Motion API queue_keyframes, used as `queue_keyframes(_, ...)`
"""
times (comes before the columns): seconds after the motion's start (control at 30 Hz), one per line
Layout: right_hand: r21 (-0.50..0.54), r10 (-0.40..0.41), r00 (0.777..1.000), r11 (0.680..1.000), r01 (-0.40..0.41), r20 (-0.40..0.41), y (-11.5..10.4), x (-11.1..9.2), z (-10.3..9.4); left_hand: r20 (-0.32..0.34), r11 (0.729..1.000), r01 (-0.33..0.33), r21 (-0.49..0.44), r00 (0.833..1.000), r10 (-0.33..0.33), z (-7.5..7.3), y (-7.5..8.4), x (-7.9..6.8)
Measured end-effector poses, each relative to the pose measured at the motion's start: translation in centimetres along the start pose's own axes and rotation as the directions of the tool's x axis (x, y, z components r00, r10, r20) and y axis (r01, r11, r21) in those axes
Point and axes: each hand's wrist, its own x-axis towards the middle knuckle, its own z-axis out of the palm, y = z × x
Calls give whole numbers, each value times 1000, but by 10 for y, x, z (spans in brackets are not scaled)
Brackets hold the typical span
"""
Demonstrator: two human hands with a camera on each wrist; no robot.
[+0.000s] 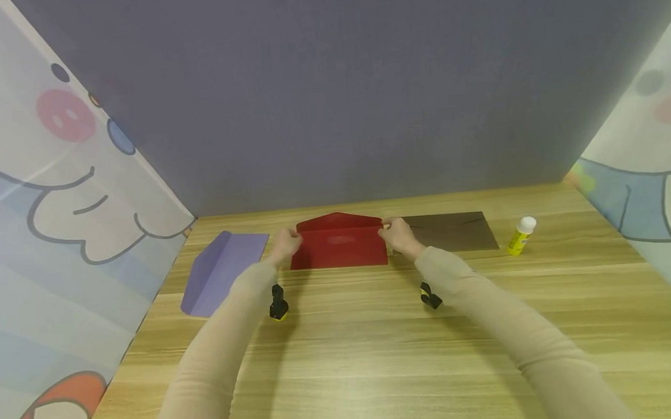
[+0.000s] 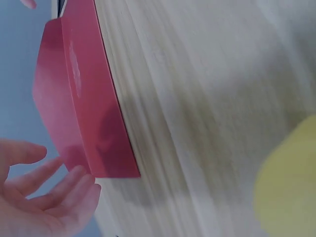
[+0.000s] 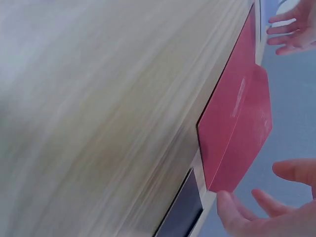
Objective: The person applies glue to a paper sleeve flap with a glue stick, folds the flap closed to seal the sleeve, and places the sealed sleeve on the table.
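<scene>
A red envelope (image 1: 338,248) lies on the table, its pointed flap (image 1: 339,221) raised along the far side. A pale glossy streak (image 2: 75,69) runs beside the fold. At the envelope's left end, fingertips of my left hand (image 1: 286,244) are right at the flap's corner, thumb apart from the fingers in the left wrist view. My right hand (image 1: 399,236) is at the opposite corner, fingers bent loosely and thumb (image 3: 294,170) spread away. Neither hand has the envelope pinched between thumb and fingers.
To the left lies a purple envelope (image 1: 229,267) with its flap unfolded. A dark brown envelope (image 1: 452,233) sits right of the red one, partly behind my right hand. Further right stands a yellow glue stick (image 1: 520,238) with a white cap. A grey wall (image 1: 328,94) rises behind the table.
</scene>
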Motion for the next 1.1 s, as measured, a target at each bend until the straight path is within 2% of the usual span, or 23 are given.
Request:
queue_keyframes(0.03, 26, 15, 1000, 1000, -15, 7, 0, 1, 1, -6, 1000, 13, -11, 1000, -13, -7, 17, -17)
queue_keyframes(0.1, 55, 38, 999, 998, -39, 12, 0, 2, 4, 7, 998, 65, -20, 998, -65, -13, 27, -29)
queue_keyframes(0.13, 69, 52, 998, 996, -53, 18, 0, 2, 5, 16, 998, 55, -30, 998, -55, -18, 39, -43)
queue_keyframes(0.2, 99, 73, 997, 992, -76, 35, -1, 2, 8, 47, 992, 126, -8, 991, -126, -21, 44, -48)
queue_keyframes(0.23, 115, 80, 996, 990, -84, 41, -2, 1, 8, 45, 993, 115, 4, 992, -115, -20, 38, -45)
queue_keyframes(0.27, 129, 86, 995, 987, -91, 46, -2, 0, 9, 55, 996, 85, -21, 995, -83, -16, 20, -34)
queue_keyframes(0.3, 144, 91, 994, 985, -98, 56, -3, 0, 10, 80, 997, 68, -31, 995, -66, -17, 18, -33)
queue_keyframes(0.33, 161, 95, 994, 981, -104, 62, -3, 0, 10, 104, 995, 77, -68, 992, -70, -21, 28, -43)
queue_keyframes(0.37, 169, 98, 993, 980, -108, 66, -3, 0, 10, 109, 992, 91, -82, 991, -82, -18, 16, -32)
queue_keyframes(0.43, 168, 108, 991, 979, -119, 75, -3, 1, 10, 129, 982, 115, -148, 987, -97, -17, 16, -33)
queue_keyframes(0.53, 149, 137, 989, 978, -145, 61, -3, 5, 10, 168, 951, 169, -260, 977, -127, -16, 14, -31)
queue_keyframes(0.57, 159, 136, 989, 977, -143, 55, 1, 9, 10, 169, 941, 196, -277, 974, -153, -13, 3, -21)
queue_keyframes(0.63, 188, 142, 988, 971, -150, 51, 6, 14, 11, 166, 918, 237, -317, 967, -193, -14, 7, -22)
queue_keyframes(0.7, 257, 139, 989, 955, -150, 59, 28, 35, 15, 162, 905, 263, -334, 962, -220, -18, 18, -30)
queue_keyframes(0.73, 292, 140, 988, 944, -153, 67, 39, 46, 18, 155, 899, 301, -320, 952, -263, -20, 31, -37)
queue_keyframes(0.8, 351, 154, 983, 919, -178, 97, 60, 64, 23, 159, 884, 339, -322, 940, -302, -26, 61, -59)
queue_keyframes(0.83, 389, 147, 983, 904, -178, 109, 60, 61, 23, 166, 880, 356, -315, 933, -318, -30, 76, -71)
queue_keyframes(0.87, 402, 150, 983, 897, -181, 109, 68, 70, 24, 175, 873, 373, -313, 926, -334, -33, 89, -81)
queue_keyframes(0.9, 416, 177, 977, 885, -210, 117, 61, 65, 23, 181, 870, 381, -311, 923, -340, -35, 96, -86)
queue_keyframes(0.93, 433, 196, 973, 872, -229, 120, 54, 59, 22, 181, 857, 423, -294, 905, -385, -37, 110, -95)
queue_keyframes(1.03, 468, 239, 962, 841, -272, 131, 23, 31, 13, 168, 834, 434, -339, 901, -400, -34, 104, -93)
queue_keyframes(1.07, 476, 264, 955, 828, -296, 134, 20, 32, 12, 157, 830, 424, -363, 906, -394, -31, 88, -82)
queue_keyframes(1.1, 489, 297, 945, 809, -326, 139, 7, 21, 8, 146, 823, 423, -379, 906, -398, -27, 72, -71)
